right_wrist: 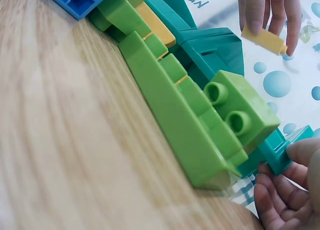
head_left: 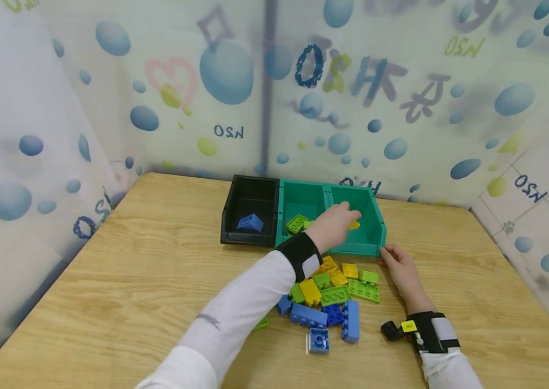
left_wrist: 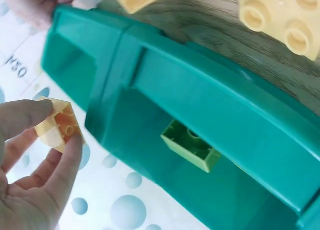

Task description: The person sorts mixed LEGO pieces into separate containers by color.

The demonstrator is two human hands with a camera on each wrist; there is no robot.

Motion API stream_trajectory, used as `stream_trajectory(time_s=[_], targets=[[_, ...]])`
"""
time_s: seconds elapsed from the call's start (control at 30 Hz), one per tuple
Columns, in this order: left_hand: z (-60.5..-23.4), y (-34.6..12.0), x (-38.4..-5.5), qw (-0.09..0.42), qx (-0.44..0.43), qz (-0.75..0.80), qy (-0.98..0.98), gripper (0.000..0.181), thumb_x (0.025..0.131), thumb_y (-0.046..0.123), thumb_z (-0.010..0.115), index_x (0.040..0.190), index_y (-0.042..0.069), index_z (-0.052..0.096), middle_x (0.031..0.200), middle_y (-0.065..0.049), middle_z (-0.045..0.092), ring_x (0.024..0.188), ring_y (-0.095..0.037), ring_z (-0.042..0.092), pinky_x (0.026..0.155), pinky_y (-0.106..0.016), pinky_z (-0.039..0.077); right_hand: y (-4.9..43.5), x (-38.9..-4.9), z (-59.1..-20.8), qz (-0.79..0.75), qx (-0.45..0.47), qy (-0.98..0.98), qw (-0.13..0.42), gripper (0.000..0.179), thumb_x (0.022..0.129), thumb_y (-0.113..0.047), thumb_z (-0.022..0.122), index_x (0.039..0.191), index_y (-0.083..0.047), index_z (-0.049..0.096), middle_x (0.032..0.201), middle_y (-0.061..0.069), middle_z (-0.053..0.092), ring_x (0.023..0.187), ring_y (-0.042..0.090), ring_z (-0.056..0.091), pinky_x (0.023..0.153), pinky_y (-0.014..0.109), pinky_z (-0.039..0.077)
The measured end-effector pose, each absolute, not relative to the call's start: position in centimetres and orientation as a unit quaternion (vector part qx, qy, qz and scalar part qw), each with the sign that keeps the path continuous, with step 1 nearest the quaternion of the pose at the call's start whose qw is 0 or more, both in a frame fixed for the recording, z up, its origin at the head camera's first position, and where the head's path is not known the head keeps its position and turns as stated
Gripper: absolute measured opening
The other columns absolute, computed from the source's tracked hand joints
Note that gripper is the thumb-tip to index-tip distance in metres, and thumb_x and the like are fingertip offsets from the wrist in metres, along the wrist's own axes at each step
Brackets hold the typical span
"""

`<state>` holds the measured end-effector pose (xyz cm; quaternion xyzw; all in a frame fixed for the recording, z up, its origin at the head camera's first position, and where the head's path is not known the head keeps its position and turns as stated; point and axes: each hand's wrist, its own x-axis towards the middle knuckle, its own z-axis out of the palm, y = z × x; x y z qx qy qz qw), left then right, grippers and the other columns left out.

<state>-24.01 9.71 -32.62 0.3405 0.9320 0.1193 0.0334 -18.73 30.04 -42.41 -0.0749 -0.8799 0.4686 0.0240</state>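
My left hand (head_left: 330,229) pinches a yellow toy building block (left_wrist: 60,125) between thumb and fingers, above the right-hand teal bin (head_left: 374,233). The block's hollow underside faces the left wrist camera. At that bin's front right corner, my right hand (head_left: 403,275) grips the edge, with the thumb on one side and fingers below. Light green blocks (head_left: 298,223) lie in the middle teal bin (head_left: 303,188), partly hidden by the left hand. A blue block (head_left: 250,223) sits in the black bin (head_left: 252,189) on the left.
In front of the bins lie loose blocks: yellow ones (head_left: 310,292), green ones (head_left: 364,290) and blue ones (head_left: 350,321), several of each. The left forearm covers part of the pile. A patterned curtain (head_left: 226,108) hangs behind the wooden table (head_left: 124,281).
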Motion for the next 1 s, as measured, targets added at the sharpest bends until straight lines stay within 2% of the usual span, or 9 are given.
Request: stream_trajectory(time_s=[0.1, 0.3, 0.47, 0.73, 1.0], targets=[[-33.0, 10.3, -24.1, 0.03, 0.352, 0.084, 0.932, 0.045, 0.098, 0.004, 0.047, 0.14, 0.019, 0.044, 0.142, -0.008, 0.043, 0.13, -0.02, 0.044, 0.103, -0.025, 0.039, 30.0, -18.7, -42.4, 0.47, -0.076, -0.879, 0.026, 0.045, 0.103, -0.034, 0.037, 0.122, 0.004, 0.05, 0.111, 0.017, 0.058, 0.083, -0.006, 0.05, 0.077, 0.008, 0.04], [-33.8, 11.1, -23.9, 0.037, 0.356, 0.051, 0.932, 0.045, 0.097, 0.009, 0.05, 0.141, 0.018, 0.043, 0.141, -0.004, 0.047, 0.126, -0.017, 0.048, 0.102, -0.024, 0.04, 29.8, -18.7, -42.7, 0.482, -0.077, -0.872, 0.033, 0.043, 0.102, -0.032, 0.04, 0.121, 0.005, 0.051, 0.1, 0.003, 0.06, 0.08, -0.007, 0.05, 0.075, 0.009, 0.042], [-34.4, 11.8, -24.0, 0.038, 0.355, 0.036, 0.933, 0.048, 0.096, 0.012, 0.053, 0.142, 0.017, 0.038, 0.14, -0.002, 0.048, 0.123, -0.015, 0.051, 0.1, -0.023, 0.042, 29.9, -18.8, -42.7, 0.483, -0.078, -0.871, 0.034, 0.043, 0.102, -0.032, 0.039, 0.122, 0.005, 0.051, 0.1, 0.001, 0.059, 0.081, -0.007, 0.05, 0.076, 0.01, 0.042], [-35.4, 12.9, -23.9, 0.019, 0.36, -0.031, 0.932, 0.029, 0.097, 0.014, 0.052, 0.125, 0.019, 0.059, 0.122, -0.002, 0.057, 0.107, -0.014, 0.057, 0.089, -0.022, 0.047, 30.1, -18.7, -42.7, 0.482, -0.074, -0.872, 0.038, 0.042, 0.102, -0.032, 0.039, 0.12, 0.005, 0.051, 0.095, -0.003, 0.059, 0.081, -0.006, 0.05, 0.075, 0.011, 0.041], [-36.1, 13.2, -23.6, 0.026, 0.362, -0.05, 0.931, 0.028, 0.099, 0.015, 0.049, 0.124, 0.019, 0.061, 0.124, -0.004, 0.056, 0.111, -0.017, 0.055, 0.091, -0.026, 0.048, 30.0, -18.7, -42.7, 0.481, -0.074, -0.873, 0.043, 0.043, 0.102, -0.034, 0.04, 0.119, 0.004, 0.053, 0.096, -0.003, 0.059, 0.081, -0.006, 0.051, 0.075, 0.01, 0.041]])
